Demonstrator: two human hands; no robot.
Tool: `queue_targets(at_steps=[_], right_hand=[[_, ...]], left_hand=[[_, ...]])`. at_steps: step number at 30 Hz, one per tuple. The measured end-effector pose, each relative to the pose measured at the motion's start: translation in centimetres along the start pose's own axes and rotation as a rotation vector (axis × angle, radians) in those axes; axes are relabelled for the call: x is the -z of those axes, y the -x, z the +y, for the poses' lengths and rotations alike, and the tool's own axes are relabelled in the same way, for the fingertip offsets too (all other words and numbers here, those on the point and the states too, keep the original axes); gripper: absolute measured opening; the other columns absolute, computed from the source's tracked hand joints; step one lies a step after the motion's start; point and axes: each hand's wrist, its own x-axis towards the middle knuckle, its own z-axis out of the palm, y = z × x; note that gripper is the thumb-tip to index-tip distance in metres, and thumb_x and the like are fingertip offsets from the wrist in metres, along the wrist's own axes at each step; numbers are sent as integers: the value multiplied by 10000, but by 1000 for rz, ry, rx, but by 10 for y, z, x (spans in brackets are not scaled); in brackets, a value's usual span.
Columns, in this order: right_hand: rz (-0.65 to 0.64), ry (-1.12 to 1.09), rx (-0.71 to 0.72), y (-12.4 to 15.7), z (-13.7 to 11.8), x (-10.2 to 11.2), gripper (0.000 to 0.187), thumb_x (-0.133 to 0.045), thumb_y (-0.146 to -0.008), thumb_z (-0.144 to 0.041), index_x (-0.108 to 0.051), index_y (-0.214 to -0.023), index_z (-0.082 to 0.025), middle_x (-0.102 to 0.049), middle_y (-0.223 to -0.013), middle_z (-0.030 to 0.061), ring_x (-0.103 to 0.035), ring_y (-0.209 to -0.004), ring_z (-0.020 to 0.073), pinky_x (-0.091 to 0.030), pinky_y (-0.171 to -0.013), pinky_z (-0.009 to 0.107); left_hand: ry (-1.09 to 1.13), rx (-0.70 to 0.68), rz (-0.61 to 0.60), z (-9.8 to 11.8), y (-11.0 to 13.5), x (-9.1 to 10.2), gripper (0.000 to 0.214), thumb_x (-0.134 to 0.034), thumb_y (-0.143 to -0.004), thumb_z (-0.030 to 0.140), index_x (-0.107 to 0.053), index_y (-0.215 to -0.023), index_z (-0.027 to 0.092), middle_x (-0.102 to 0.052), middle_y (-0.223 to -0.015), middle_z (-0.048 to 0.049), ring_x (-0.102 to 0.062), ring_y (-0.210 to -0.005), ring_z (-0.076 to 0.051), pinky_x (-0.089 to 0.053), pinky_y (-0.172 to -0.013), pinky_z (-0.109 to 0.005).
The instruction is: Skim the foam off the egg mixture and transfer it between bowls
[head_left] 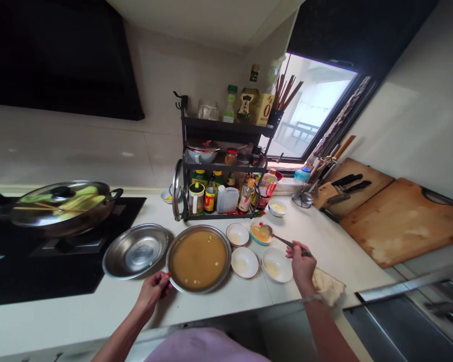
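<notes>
My left hand (155,291) has its fingers closed at the near left rim of a round metal pan (168,259). Smooth tan liquid (199,256) fills the pan, with a few pale specks on top. A metal spoon (285,241) is gripped by the handle in my right hand (302,262). Its bowl end rests in or just over a small blue-rimmed bowl (252,236) of orange-tan liquid; the exact contact is unclear. Below it stands a white bowl (281,255) with a little pale residue. Two smaller white bowls (237,225) sit between it and the pan.
An empty metal basin (117,259) sits left of the pan. A lidded wok (71,213) stands on the black hob (41,281). Behind is a black rack (226,166) of bottles and jars. To the right are cutting boards (400,216), a knife block (330,193) and a cloth (328,286).
</notes>
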Motion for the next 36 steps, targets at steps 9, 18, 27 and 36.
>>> queue_targets(at_steps=[9,18,27,36], right_hand=[[-440,170,413,40,-18,0,231,-531,-838,-333,-683,-949,-199,-643,-869,60,-592,-612,142,-525,-536,280],[-843,2,339,118,-23,-59,244,-476,-887,-283,-687,-1001,-239,-640,-888,64,-607,-659,148,-515,-498,242],[-765,-51,34,138,0,-89,346,-506,-849,-467,-679,-934,-180,-630,-647,25,-569,-471,129,-482,-423,233],[-513,-174,-262,122,-13,-75,372,-626,-740,-506,-642,-862,-154,-657,-594,29,-573,-465,155,-462,-401,251]], left_hand=[[-11,-1,9,4,2,-3,454,-703,-496,582,-493,-534,182,-537,-453,21,-401,-379,-75,-302,-398,-206],[10,3,-9,1,0,-1,435,-707,-520,562,-509,-547,176,-548,-463,23,-406,-387,-72,-298,-395,-198],[-17,-16,8,7,6,-4,414,-679,-533,557,-505,-536,182,-541,-461,18,-409,-382,-79,-309,-402,-212],[-8,-18,10,6,5,-4,434,-693,-518,567,-501,-533,178,-537,-456,18,-413,-382,-77,-309,-400,-207]])
